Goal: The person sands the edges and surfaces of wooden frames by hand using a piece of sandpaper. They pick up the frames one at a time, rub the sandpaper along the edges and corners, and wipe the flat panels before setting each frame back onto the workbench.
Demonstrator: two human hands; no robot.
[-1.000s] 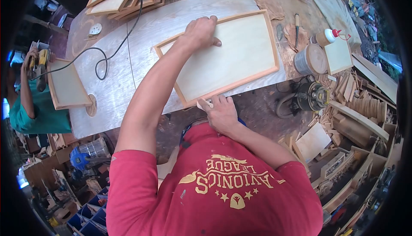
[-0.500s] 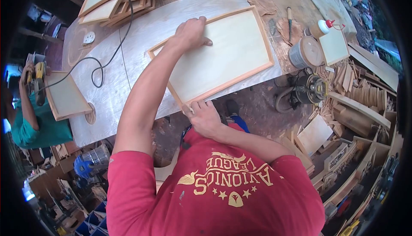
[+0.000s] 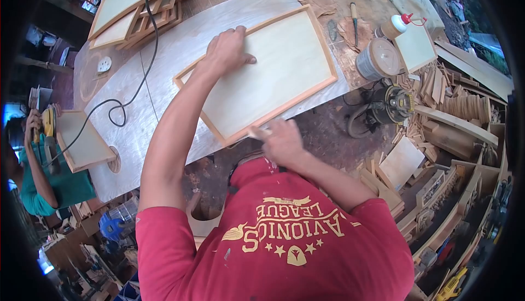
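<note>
A shallow wood-framed panel (image 3: pixel 284 65) with a pale flat face lies on a white board (image 3: pixel 126 142) on the workbench. My left hand (image 3: pixel 228 53) grips its far rim, the fingers curled over the edge and the thumb resting on the face. My right hand (image 3: pixel 281 141) is at the near rim, close to the near left corner, and partly smeared by motion. Its fingers are closed around a small pale thing, too blurred to name.
Stacked framed panels (image 3: pixel 136 13) stand at the far left, with a black cable (image 3: pixel 149 55) across the board. A tub (image 3: pixel 378 59), glue bottle (image 3: pixel 395 26) and chisel (image 3: pixel 355 24) are at right. At left, a co-worker in a green sleeve (image 3: pixel 71 189) holds a yellow power tool (image 3: pixel 50 123).
My right hand has slid a little to the right and away along the near rim. My left hand keeps its hold. The whole view has shifted slightly.
</note>
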